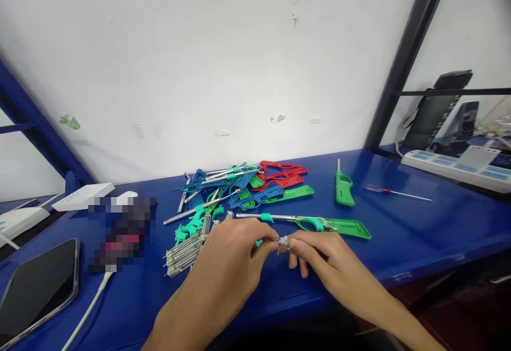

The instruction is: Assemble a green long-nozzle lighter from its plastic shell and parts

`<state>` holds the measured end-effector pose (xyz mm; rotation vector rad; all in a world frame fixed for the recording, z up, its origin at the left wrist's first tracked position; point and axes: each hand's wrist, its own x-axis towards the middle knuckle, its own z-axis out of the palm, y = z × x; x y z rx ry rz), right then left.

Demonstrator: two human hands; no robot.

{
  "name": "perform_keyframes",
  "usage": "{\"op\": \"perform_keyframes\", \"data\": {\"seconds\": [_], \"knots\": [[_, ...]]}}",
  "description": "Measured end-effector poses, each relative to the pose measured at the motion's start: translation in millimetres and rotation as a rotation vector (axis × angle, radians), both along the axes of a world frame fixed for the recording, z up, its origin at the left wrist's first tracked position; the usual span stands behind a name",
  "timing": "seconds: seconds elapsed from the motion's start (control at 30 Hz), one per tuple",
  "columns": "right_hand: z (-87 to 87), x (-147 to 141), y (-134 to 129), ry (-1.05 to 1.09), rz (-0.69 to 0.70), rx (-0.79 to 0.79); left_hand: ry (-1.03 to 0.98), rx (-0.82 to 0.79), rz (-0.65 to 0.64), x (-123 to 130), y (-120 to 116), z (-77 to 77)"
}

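Note:
Above the front of the blue table, my left hand [235,255] and my right hand [325,258] meet, fingers closed in a pinch. Between the fingertips is a small whitish lighter part [283,242]; the fingers cover most of it. My right thumb and fingers grip its body, and my left fingertips pinch its near end. Just beyond my hands lies a green lighter half-shell [351,227] with a metal tube [251,215] and a teal trigger [315,224]. Left of my left hand are stacked clear fuel tanks [183,255] and several loose teal triggers [189,228].
Blue, red and green lighter shells [257,196] with metal tubes are heaped behind. A whole green lighter [343,188] and a screwdriver [395,193] lie right. A phone [40,292] and white cable [88,311] lie left. A power strip [459,169] is at far right.

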<state>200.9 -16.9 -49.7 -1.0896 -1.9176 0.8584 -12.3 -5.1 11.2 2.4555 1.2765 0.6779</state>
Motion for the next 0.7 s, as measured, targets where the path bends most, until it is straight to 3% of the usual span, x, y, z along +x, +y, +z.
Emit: {"op": "perform_keyframes", "data": {"seconds": [0.53, 0.63, 0.7], "knots": [[4.2, -1, 0, 0.024, -0.008, 0.009, 0.111, -0.053, 0.056, -4, 2, -3.7], [13.1, 21, -1, 0.043, -0.101, 0.024, 0.148, -0.032, 0.083, -2, 0, -4.3], [19.7, 46, -2, 0.062, -0.243, 0.048, 0.206, 0.0, 0.074, 5, -1, -0.3]]}}
